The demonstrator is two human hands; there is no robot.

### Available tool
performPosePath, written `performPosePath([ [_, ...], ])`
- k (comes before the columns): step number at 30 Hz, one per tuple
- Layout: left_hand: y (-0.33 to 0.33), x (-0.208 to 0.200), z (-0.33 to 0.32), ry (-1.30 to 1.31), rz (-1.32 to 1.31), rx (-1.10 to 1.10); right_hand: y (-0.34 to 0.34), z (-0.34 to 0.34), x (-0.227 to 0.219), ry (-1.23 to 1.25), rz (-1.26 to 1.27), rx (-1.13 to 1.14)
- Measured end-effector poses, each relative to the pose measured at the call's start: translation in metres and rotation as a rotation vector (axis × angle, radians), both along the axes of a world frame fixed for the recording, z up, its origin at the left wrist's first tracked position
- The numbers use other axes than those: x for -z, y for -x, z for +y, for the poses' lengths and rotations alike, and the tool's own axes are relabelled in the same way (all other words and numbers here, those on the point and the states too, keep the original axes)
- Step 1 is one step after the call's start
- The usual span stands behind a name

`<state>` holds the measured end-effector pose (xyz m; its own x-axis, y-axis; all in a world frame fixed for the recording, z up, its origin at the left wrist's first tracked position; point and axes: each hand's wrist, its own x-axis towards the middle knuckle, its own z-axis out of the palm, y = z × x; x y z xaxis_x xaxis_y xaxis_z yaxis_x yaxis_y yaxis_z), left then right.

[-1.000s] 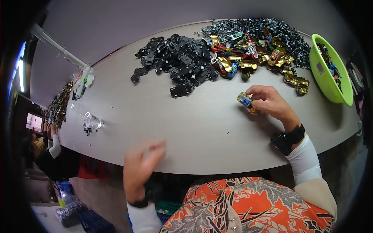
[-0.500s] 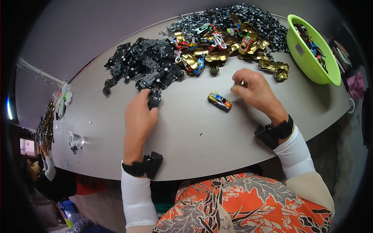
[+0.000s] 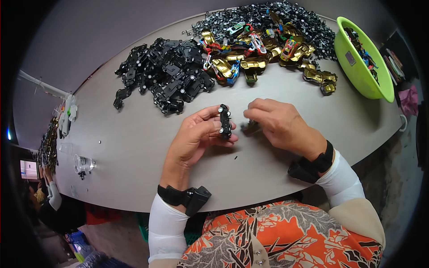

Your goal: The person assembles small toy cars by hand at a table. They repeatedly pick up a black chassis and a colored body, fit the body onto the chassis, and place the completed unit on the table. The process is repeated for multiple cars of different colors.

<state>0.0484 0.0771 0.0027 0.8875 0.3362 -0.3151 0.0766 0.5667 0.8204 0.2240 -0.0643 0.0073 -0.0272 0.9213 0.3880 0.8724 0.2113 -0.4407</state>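
Observation:
My left hand (image 3: 194, 136), raised over the table in front of me, pinches a black toy car chassis (image 3: 225, 121) between thumb and fingers. The chassis stands on end, its pale wheels showing along one side. Close to its right, my right hand (image 3: 281, 125) has its fingers drawn together around a small dark piece (image 3: 249, 127), too blurred to name. Beyond my hands lie a heap of black chassis (image 3: 170, 71) and a pile of gold and printed toy car bodies (image 3: 254, 62). The printed car seen on the table earlier does not show now.
Many small wheel parts (image 3: 268, 22) spread along the back. A lime-green basin (image 3: 357, 73) of toy cars stands at the right. At the left are a clear plastic cup (image 3: 84, 164) and another person (image 3: 56, 196). A tiny black bit (image 3: 236, 157) lies near me.
My left hand has come away from the chassis heap to the middle, bringing a chassis. My right hand has moved left and slightly nearer me. The printed car has gone from view.

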Motion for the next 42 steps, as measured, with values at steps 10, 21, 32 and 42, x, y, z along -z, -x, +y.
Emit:
performPosePath([
  [10, -0.002, 0.003, -0.003, -0.053, 0.059, -0.087, -0.009, -0.004, 0.001, 0.096, 0.425, 0.300],
  [21, -0.010, 0.006, -0.026, -0.060, 0.010, -0.171, 0.015, 0.006, 0.018, 0.267, 1.069, 0.210],
  [32, -0.011, 0.007, -0.028, -0.045, -0.118, -0.169, 0.019, 0.000, 0.003, 0.269, 0.815, 0.172],
  [42, -0.008, 0.003, -0.026, 0.131, -0.230, -0.150, 0.013, -0.002, -0.010, 0.069, 1.241, 0.093],
])
